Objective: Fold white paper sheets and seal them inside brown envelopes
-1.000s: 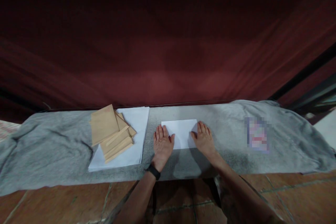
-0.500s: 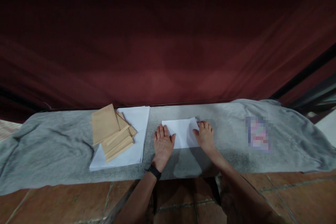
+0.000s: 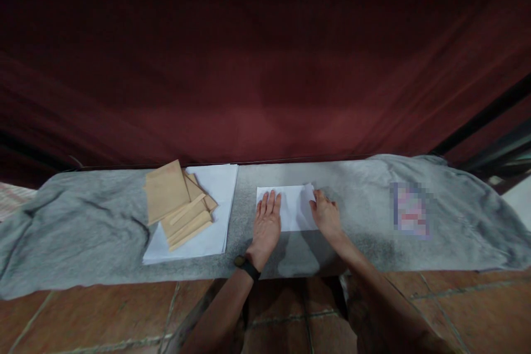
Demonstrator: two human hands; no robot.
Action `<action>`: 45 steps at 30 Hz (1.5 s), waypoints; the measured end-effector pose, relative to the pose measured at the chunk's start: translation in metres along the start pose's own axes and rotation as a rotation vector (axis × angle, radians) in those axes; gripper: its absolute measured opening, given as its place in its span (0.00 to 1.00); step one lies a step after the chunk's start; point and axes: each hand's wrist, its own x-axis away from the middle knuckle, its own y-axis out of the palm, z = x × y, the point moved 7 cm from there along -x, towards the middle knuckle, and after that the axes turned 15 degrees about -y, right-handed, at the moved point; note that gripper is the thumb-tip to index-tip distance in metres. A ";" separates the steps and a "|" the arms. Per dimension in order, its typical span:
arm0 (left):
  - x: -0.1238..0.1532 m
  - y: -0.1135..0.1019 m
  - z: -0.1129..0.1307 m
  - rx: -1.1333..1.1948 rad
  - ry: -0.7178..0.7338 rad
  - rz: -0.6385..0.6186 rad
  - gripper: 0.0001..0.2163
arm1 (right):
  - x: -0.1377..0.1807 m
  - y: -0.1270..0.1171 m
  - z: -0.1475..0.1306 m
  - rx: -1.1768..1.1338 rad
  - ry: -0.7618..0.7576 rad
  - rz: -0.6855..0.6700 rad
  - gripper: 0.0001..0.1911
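Lying flat, white folded paper (image 3: 292, 207) lifts at right corner.

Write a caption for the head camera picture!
Left hand presses a white paper sheet flat on grey cloth while right hand lifts its right edge; tan envelopes lie to the left.

White folded paper sheet (image 3: 292, 207), lying flat on grey cloth, right edge lifted slightly, near table's front
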 end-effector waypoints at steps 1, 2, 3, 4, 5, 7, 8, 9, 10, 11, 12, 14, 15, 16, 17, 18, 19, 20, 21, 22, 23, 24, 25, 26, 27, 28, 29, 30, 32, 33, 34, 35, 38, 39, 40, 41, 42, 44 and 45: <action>0.001 0.001 0.002 -0.001 0.027 -0.027 0.32 | 0.000 0.000 -0.001 0.000 -0.002 0.009 0.17; 0.001 0.002 0.003 -0.004 0.047 -0.050 0.32 | 0.001 -0.001 -0.001 0.000 -0.006 0.017 0.18; 0.002 0.003 0.004 -0.007 0.061 -0.067 0.32 | 0.001 -0.002 -0.002 0.003 -0.012 0.023 0.20; 0.002 0.004 0.005 -0.008 0.068 -0.076 0.31 | 0.001 -0.004 -0.002 0.008 -0.018 0.028 0.21; 0.003 0.004 0.006 -0.008 0.068 -0.077 0.29 | 0.001 -0.006 -0.002 0.016 -0.022 0.031 0.22; 0.004 0.003 0.008 0.001 0.054 -0.059 0.27 | 0.001 -0.009 -0.004 0.034 -0.031 0.044 0.24; 0.005 0.002 0.010 0.008 0.043 -0.045 0.26 | 0.001 -0.011 -0.006 0.033 -0.043 0.058 0.25; 0.007 0.002 0.012 0.015 0.036 -0.032 0.26 | 0.001 -0.012 -0.011 0.017 -0.070 0.077 0.26; 0.009 0.002 0.016 0.021 0.037 -0.021 0.26 | 0.002 -0.012 -0.018 -0.016 -0.113 0.100 0.26; 0.011 0.002 0.020 0.027 0.048 -0.012 0.26 | 0.003 -0.011 -0.027 -0.067 -0.170 0.122 0.27; 0.014 0.003 0.024 0.033 0.071 -0.004 0.26 | 0.004 -0.009 -0.037 -0.128 -0.235 0.138 0.28; 0.022 0.006 0.033 0.034 0.150 0.007 0.27 | 0.010 -0.001 -0.059 -0.251 -0.347 0.139 0.29; 0.026 0.009 0.036 0.027 0.193 0.014 0.28 | 0.013 0.004 -0.069 -0.297 -0.385 0.120 0.30; 0.030 0.011 0.038 0.015 0.232 0.022 0.28 | 0.017 0.009 -0.077 -0.328 -0.411 0.099 0.30; 0.033 0.014 0.040 0.000 0.262 0.034 0.29 | 0.021 0.013 -0.083 -0.348 -0.431 0.078 0.31; 0.036 0.016 0.040 -0.016 0.282 0.049 0.31 | 0.024 0.016 -0.088 -0.360 -0.445 0.057 0.31; 0.038 0.018 0.039 -0.031 0.295 0.067 0.32 | 0.027 0.018 -0.090 -0.364 -0.451 0.040 0.32; 0.040 0.020 0.038 -0.043 0.302 0.085 0.32 | 0.029 0.019 -0.091 -0.363 -0.450 0.026 0.32; 0.041 0.021 0.036 -0.054 0.305 0.098 0.32 | 0.030 0.020 -0.089 -0.354 -0.444 0.016 0.33; 0.041 0.022 0.035 -0.060 0.304 0.106 0.32 | 0.031 0.019 -0.087 -0.340 -0.435 0.010 0.33; 0.041 0.021 0.033 -0.063 0.296 0.109 0.31 | 0.031 0.019 -0.085 -0.318 -0.427 0.007 0.33; 0.041 0.021 0.031 -0.062 0.281 0.106 0.31 | 0.031 0.018 -0.082 -0.292 -0.423 0.005 0.34; 0.040 0.020 0.029 -0.059 0.263 0.101 0.30 | 0.032 0.018 -0.080 -0.264 -0.425 0.005 0.34; 0.039 0.018 0.027 -0.055 0.244 0.093 0.30 | 0.032 0.018 -0.079 -0.236 -0.431 0.004 0.34; 0.039 0.017 0.025 -0.051 0.230 0.085 0.30 | 0.032 0.018 -0.078 -0.209 -0.438 0.005 0.34; 0.038 0.016 0.024 -0.050 0.220 0.075 0.29 | 0.033 0.019 -0.078 -0.184 -0.445 0.006 0.34; 0.038 0.015 0.022 -0.051 0.213 0.065 0.29 | 0.034 0.019 -0.078 -0.160 -0.451 0.009 0.33; 0.038 0.014 0.020 -0.053 0.202 0.058 0.28 | 0.035 0.020 -0.078 -0.138 -0.454 0.013 0.33; 0.037 0.013 0.015 -0.058 0.178 0.052 0.28 | 0.037 0.020 -0.077 -0.097 -0.452 0.023 0.32; 0.036 0.012 0.013 -0.061 0.164 0.054 0.28 | 0.038 0.020 -0.076 -0.079 -0.448 0.030 0.32; 0.036 0.012 0.010 -0.063 0.152 0.056 0.28 | 0.039 0.020 -0.075 -0.062 -0.443 0.037 0.32; 0.035 0.011 0.008 -0.066 0.143 0.058 0.28 | 0.039 0.020 -0.074 -0.048 -0.439 0.044 0.32; 0.034 0.009 0.003 -0.074 0.115 0.060 0.28 | 0.040 0.018 -0.068 -0.016 -0.420 0.071 0.33; 0.034 0.008 0.002 -0.075 0.103 0.061 0.28 | 0.041 0.017 -0.066 -0.011 -0.412 0.081 0.33; 0.034 0.007 0.001 -0.076 0.091 0.064 0.28 | 0.041 0.017 -0.063 -0.007 -0.406 0.089 0.33; 0.034 0.006 -0.001 -0.076 0.080 0.068 0.29 | 0.041 0.017 -0.061 -0.003 -0.401 0.097 0.33; 0.034 0.006 -0.002 -0.074 0.073 0.072 0.29 | 0.041 0.016 -0.059 0.002 -0.397 0.102 0.34; 0.034 0.005 -0.003 -0.068 0.061 0.082 0.28 | 0.041 0.017 -0.055 0.016 -0.390 0.109 0.34; 0.034 0.005 -0.005 -0.064 0.054 0.086 0.28 | 0.042 0.017 -0.053 0.025 -0.384 0.110 0.35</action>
